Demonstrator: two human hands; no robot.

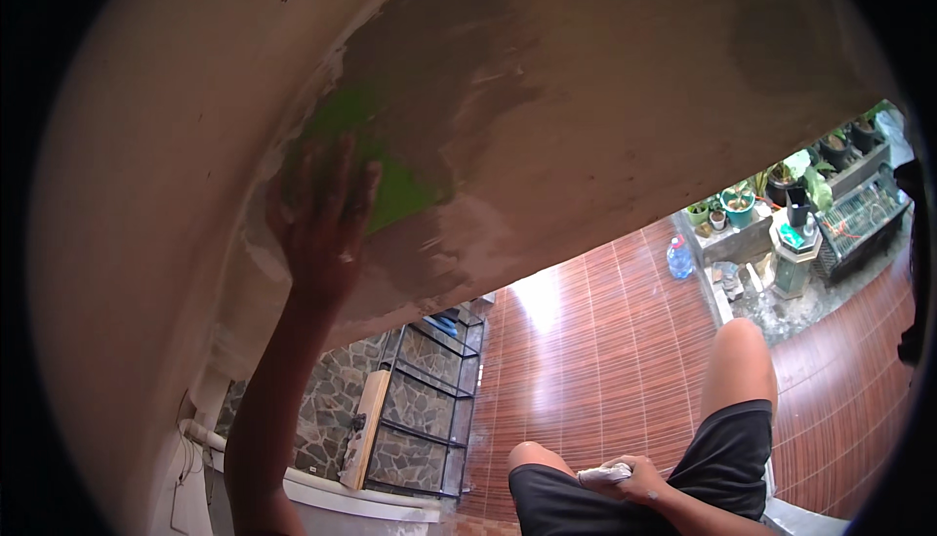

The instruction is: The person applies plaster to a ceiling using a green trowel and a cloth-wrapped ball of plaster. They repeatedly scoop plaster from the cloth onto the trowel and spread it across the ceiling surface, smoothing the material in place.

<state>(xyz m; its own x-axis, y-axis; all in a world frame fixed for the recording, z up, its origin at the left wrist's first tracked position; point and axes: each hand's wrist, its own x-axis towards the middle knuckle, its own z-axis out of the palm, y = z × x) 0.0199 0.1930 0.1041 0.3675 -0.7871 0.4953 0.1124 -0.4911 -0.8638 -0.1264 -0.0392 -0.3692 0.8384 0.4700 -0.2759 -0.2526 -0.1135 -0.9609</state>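
My left hand [327,214] is raised against the underside of a plastered overhead surface [586,136]. Its fingers are spread flat over a bright green sheet [405,189], pressing it to the plaster; the sheet looks like sandpaper, though blur hides its grain. Around it the plaster is patchy, with damp-looking brown areas and pale, rough smears along the curved edge. Low over my lap, my right hand [641,479] is closed around a crumpled whitish rag [607,474]. Part of that rag is hidden in the fingers.
Below me lies a reddish-brown striped tile floor [595,360]. A black metal frame [429,399] with a wooden board [366,429] stands at lower left, over stone-patterned paving. To the right are potted plants [739,206], a water bottle [680,258], a pedestal [795,258] and a dark crate [859,224].
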